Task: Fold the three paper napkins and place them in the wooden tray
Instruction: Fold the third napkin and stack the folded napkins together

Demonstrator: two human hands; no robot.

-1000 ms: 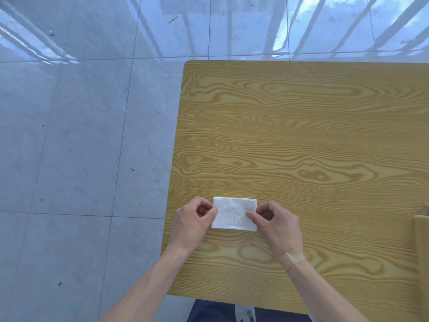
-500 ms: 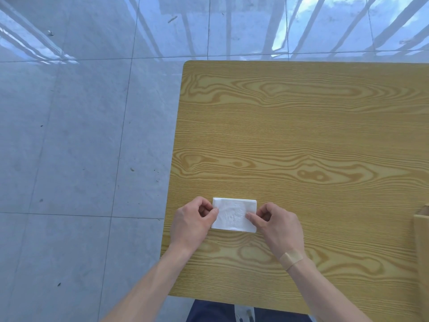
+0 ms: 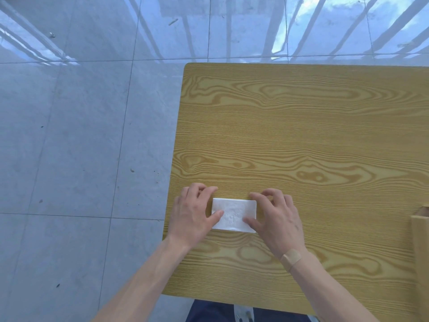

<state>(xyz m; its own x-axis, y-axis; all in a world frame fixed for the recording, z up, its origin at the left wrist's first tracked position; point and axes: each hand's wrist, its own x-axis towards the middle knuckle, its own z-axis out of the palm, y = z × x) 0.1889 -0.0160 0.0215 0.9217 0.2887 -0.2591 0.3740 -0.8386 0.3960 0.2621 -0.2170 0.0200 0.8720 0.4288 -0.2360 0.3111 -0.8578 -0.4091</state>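
Left hand (image 3: 193, 212) and right hand (image 3: 276, 217) both loosely spread, thumbs pressing a folded white napkin (image 3: 234, 214) flat, fingertips at its far corners, napkin ends partly covered, near front-left of wooden surface (image 3: 301, 135), wooden tray (image 3: 421, 252) cut off at right edge, contents unseen.

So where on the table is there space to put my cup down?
Most of the table is bare: the whole stretch beyond the hands to the far edge, and to the right as far as the wooden tray. It is crowded only near the front-left corner, where the left hand and right hand press the napkin.
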